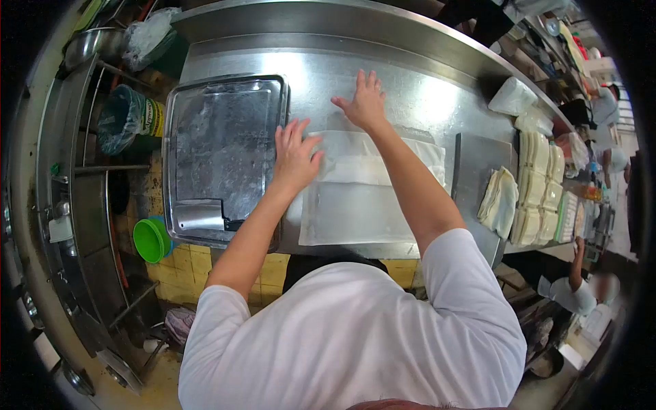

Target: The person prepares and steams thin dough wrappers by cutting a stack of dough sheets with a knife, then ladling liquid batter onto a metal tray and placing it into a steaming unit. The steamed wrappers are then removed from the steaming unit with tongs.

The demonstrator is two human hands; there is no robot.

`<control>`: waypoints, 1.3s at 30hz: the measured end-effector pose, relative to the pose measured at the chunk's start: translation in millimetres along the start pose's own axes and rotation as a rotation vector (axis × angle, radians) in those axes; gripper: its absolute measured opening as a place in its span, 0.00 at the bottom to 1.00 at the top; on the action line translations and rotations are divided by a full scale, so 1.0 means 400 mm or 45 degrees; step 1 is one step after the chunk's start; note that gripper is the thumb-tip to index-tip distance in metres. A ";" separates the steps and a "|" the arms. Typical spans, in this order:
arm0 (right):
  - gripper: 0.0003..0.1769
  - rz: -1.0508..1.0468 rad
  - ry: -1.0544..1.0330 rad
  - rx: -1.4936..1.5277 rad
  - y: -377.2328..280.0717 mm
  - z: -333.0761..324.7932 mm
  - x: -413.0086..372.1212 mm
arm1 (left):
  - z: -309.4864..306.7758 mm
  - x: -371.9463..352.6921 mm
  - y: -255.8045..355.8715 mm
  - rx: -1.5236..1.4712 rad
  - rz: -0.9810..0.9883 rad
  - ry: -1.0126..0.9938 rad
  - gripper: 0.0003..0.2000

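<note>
A thin pale sheet lies flat on the steel table, just beside the metal tray. Both hands rest on its far part, and the rest of the sheet stretches back from them toward the person's body. The left hand sits at the sheet's corner next to the tray, at the tray's rim. The right hand lies farther from the tray, at the sheet's far edge. Each grip is spread flat, fingers apart, clamped on nothing.
</note>
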State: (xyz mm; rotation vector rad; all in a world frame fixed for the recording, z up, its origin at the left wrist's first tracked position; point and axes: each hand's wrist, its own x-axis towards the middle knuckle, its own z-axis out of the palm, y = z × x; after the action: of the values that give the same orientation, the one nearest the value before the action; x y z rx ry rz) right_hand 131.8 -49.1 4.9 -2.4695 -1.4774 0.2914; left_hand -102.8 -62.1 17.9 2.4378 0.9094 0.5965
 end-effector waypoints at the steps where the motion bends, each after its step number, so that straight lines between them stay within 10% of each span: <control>1: 0.57 -0.042 0.046 0.115 0.001 -0.003 -0.020 | 0.011 0.023 0.000 0.060 -0.025 -0.021 0.17; 11: 0.34 0.076 0.204 0.712 0.115 -0.111 -0.420 | 0.066 0.262 -0.048 0.537 -0.226 0.080 0.32; 17: 0.28 0.138 0.204 0.573 0.210 -0.142 -0.610 | -0.003 0.059 0.019 -0.132 0.204 -0.424 0.13; 29: 0.26 -0.021 0.406 -0.002 0.295 -0.108 -0.504 | -0.041 0.004 0.152 0.013 0.282 0.204 0.03; 39: 0.13 0.004 0.314 -0.029 0.464 -0.190 -0.771 | -0.110 -0.257 0.222 0.072 0.307 -0.209 0.03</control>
State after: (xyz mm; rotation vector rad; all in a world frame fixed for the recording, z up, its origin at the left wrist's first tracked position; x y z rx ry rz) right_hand 165.3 -414.2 32.3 -2.4222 -1.3803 -0.0298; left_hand -154.0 -180.7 78.9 2.6239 0.5793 0.4485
